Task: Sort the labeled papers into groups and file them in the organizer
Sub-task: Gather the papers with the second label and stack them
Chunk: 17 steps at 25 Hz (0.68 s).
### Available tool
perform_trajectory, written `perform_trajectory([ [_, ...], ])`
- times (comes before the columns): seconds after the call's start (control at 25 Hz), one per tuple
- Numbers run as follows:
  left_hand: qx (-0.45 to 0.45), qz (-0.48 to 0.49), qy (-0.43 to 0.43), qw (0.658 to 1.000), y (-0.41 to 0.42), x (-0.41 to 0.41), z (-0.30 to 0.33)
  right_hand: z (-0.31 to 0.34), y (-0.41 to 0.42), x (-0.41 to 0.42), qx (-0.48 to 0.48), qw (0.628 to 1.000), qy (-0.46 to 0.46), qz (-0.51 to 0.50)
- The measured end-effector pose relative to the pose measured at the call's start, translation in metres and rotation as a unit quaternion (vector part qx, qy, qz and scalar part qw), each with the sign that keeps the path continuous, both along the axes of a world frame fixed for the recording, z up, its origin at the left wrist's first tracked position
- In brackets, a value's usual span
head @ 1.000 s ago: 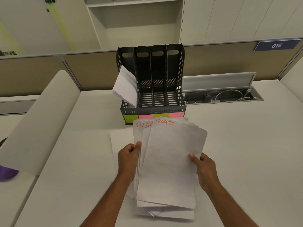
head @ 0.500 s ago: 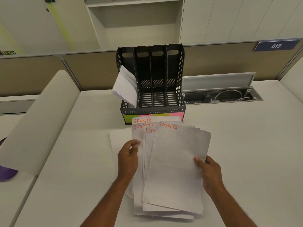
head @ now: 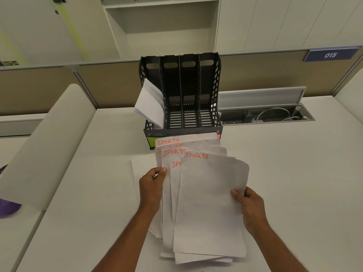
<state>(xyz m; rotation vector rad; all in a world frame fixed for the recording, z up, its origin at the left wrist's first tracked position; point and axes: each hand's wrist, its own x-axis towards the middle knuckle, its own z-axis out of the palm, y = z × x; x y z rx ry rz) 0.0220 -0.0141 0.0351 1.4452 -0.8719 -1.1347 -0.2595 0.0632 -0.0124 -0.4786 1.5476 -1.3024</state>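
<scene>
The fanned SPORTS papers (head: 208, 203) overlap, so the labels on the lower sheets show only in part, one reading just "SPO". They also cover most of the coloured tags (head: 152, 141) along the organizer (head: 180, 95) front, whose writing is too small to read. A sheet lying on the desk (head: 88, 183) under the fan shows only its left margin. A purple object (head: 7, 206) at the desk's left edge is cut off and blurred. Both forearms leave the bottom edge.

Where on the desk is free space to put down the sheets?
Free: bare white desk right of the fanned SPORTS sheets, below the open cable tray; also desk left of the left hand. Crowded: between the sheets and black four-slot organizer.
</scene>
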Motion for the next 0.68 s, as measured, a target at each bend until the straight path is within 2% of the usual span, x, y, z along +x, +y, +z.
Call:
perform_trajectory([
  [0.4,0.008,-0.04,0.048,0.998,0.015,-0.003,-0.017,-0.005,0.007,0.008,-0.006,1.0,-0.009,-0.016],
  [0.56,-0.014,-0.045,-0.019,0.999,0.016,-0.003,-0.029,-0.01,0.011,0.004,0.003,1.0,0.002,0.021],
  [0.68,-0.004,-0.029,0.005,1.0,0.008,-0.001,-0.029,-0.01,0.012,-0.001,0.009,0.997,0.04,0.067],
])
